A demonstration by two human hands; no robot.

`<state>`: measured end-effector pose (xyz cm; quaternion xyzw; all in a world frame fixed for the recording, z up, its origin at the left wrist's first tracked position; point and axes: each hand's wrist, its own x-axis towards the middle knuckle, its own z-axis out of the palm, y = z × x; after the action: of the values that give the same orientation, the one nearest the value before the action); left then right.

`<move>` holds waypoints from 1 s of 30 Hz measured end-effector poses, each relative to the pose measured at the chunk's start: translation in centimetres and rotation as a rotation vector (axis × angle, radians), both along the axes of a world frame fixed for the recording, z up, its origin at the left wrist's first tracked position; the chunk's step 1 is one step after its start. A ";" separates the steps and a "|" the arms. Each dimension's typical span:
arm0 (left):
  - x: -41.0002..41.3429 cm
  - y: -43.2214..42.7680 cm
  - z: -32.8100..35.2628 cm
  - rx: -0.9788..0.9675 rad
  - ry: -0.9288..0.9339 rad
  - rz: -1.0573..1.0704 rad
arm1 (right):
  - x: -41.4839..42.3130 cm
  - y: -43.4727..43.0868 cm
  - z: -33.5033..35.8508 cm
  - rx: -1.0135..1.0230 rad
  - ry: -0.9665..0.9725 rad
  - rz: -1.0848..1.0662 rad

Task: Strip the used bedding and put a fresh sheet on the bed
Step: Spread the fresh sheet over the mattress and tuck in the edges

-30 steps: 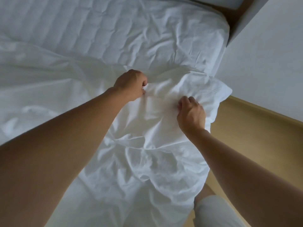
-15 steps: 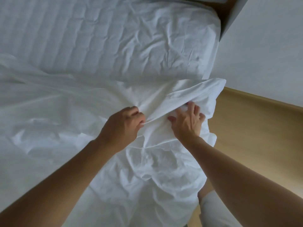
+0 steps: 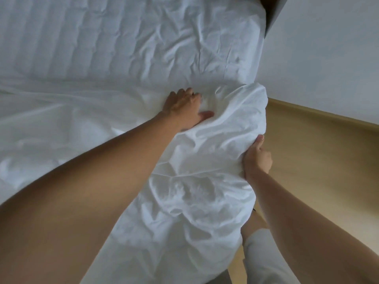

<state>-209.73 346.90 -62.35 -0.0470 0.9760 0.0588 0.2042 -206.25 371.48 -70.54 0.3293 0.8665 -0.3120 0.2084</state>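
Note:
A white sheet (image 3: 205,171) lies crumpled over the near part of the bed, bunched at the bed's right side. Beyond it the quilted mattress cover (image 3: 123,42) is bare and wrinkled. My left hand (image 3: 184,107) lies flat on the sheet near its far edge, with fingers spread and thumb out. My right hand (image 3: 257,158) grips the sheet's bunched right edge where it hangs over the side of the bed, thumb on top and fingers curled underneath.
A wooden floor (image 3: 317,171) runs along the right side of the bed, met by a white wall (image 3: 328,58). A dark gap (image 3: 268,9) shows at the mattress's far right corner. My leg in light shorts (image 3: 264,259) stands by the bed.
My left hand has let go of the pinched fabric, moved away from me and flattened on the sheet. My right hand has slid right to the sheet's edge and taken hold there.

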 end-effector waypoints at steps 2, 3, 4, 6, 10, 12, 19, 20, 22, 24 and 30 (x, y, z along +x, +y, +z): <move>-0.5 0.5 -1.0 0.029 0.019 -0.035 | 0.3 0.9 0.1 0.035 0.033 0.041; -0.6 0.5 -1.3 0.035 0.046 -0.041 | 0.6 1.3 0.0 0.043 0.030 0.066; -0.8 0.2 -1.5 0.045 0.070 -0.042 | 0.9 1.6 -0.1 0.054 0.022 0.084; -1.1 -0.3 -1.7 0.072 0.092 -0.055 | 1.4 2.2 -0.3 0.089 0.002 0.064; -2.1 -1.2 -1.7 0.132 0.127 -0.067 | 1.8 3.1 -0.9 0.124 -0.007 -0.053; -2.7 -1.6 -1.6 0.129 0.156 -0.065 | 2.1 3.5 -1.1 0.134 0.004 -0.101; -4.4 -3.2 -1.8 0.010 0.190 -0.051 | 8.6 6.4 -2.6 0.113 -0.302 0.093; -4.5 -3.2 -1.8 -0.006 0.184 -0.055 | 9.6 6.4 -2.8 0.068 -0.411 0.149; -4.5 -3.1 -1.8 -0.017 0.169 -0.049 | 9.7 6.2 -2.6 0.017 -0.530 0.172; -4.2 -2.9 -1.7 0.027 0.126 -0.015 | 7.9 5.4 -1.7 0.022 -0.433 0.061; -3.0 -3.0 0.1 0.190 -0.035 -0.099 | -1.6 -2.2 5.7 0.103 0.615 0.553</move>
<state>-212.69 343.95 -62.24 0.0198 0.9634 0.1402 0.2275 -207.88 369.28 -64.83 -0.0143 0.9586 -0.2844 -0.0007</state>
